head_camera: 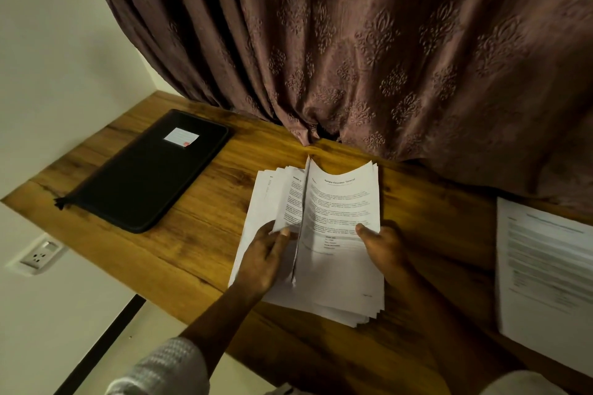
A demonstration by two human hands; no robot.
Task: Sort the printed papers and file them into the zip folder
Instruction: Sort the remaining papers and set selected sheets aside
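While printed papers (340,218) are held fanned between grips, slip is risked: left grip (261,260) clamped on raised sheets, right grip (385,250) thumb-pinched on top page. If loosened, order lost, pages scattered over desk (192,250). Still-zipped zip folder (150,170) lies well left of grips.

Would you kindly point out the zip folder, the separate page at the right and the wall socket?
zip folder (144,179): head view, middle of black cover.
separate page (545,266): head view, printed middle.
wall socket (40,255): head view, white faceplate.

A pale, ribbed knit sleeve (160,369) covers each upper arm, forearms bare.
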